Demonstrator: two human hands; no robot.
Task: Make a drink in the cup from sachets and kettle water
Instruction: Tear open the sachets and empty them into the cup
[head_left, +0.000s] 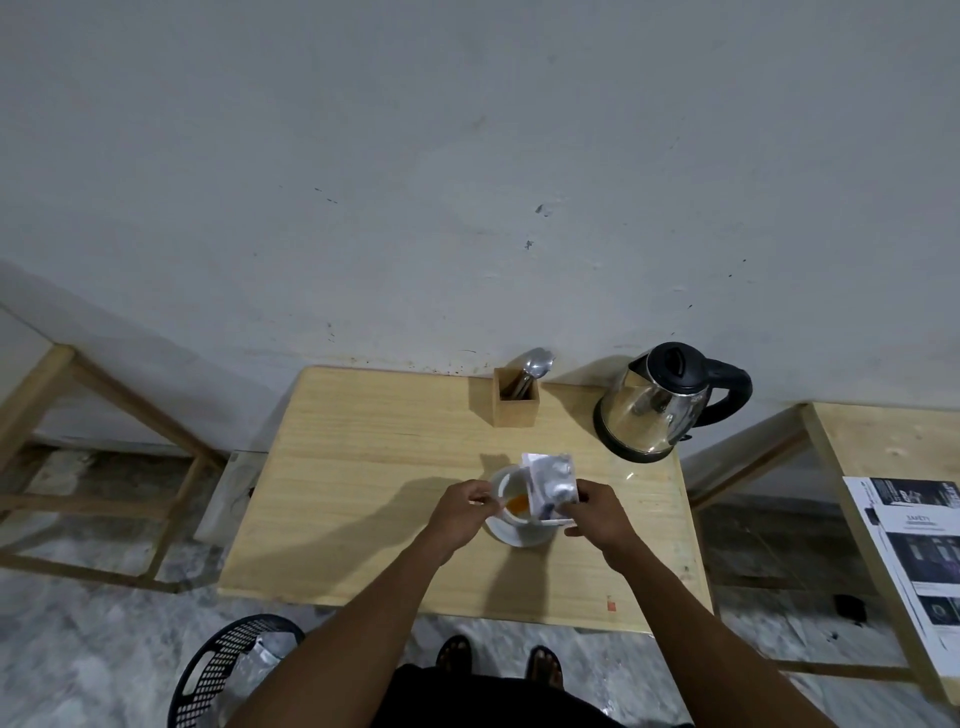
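A white cup (511, 527) stands on the wooden table (374, 467), with orange powder (518, 503) visible inside it. My right hand (597, 514) holds a white and silver sachet (551, 480) upright over the cup's right side. My left hand (465, 512) pinches the sachet's lower left corner, or a torn strip of it, at the cup's left rim. A steel kettle (657, 402) with a black lid and handle stands at the table's back right, apart from both hands.
A wooden holder (514, 397) with a metal spoon (535, 366) stands at the back of the table by the wall. A black mesh basket (228, 670) sits on the floor at lower left. Another table with printed sheets (909, 551) is to the right.
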